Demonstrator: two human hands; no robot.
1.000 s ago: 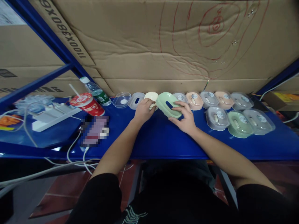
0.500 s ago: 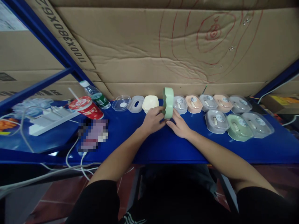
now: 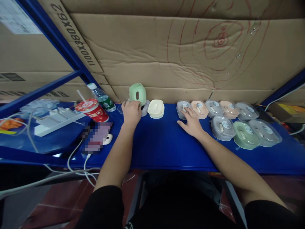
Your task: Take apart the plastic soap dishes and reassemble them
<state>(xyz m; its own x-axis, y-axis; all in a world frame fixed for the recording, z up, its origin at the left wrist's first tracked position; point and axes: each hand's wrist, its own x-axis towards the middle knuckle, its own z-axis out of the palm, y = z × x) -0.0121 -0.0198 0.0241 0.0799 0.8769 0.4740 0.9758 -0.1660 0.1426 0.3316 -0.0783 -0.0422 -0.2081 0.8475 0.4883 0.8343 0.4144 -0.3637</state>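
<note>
L hand [image 3: 132, 113] fingers pinched the low edge of a pale green plastic dish [image 3: 141, 91] w/ a long slot in it. The dish was tipped up, near the cardboard wall [image 3: 133, 70], in front of a see-through grey plastic piece [image 3: 145, 108]. So it was mid-hold, & prob. needed a firm pinch to stay up.

R hand [image 3: 193, 123] fingers were spread & loose, gripping nothing, tips over a small grey plastic box w/ a clear lid [image 3: 180, 109]. Can't tell if they pressed on it.

Btwn the hands, a cream plastic box [image 3: 155, 109] sat on the blue table [image 3: 162, 146]. To the R were more lidded boxes, e.g. a peach plastic box [image 3: 199, 111] & a green plastic box [image 3: 246, 136]. Couldn't tell what was inside.
</note>
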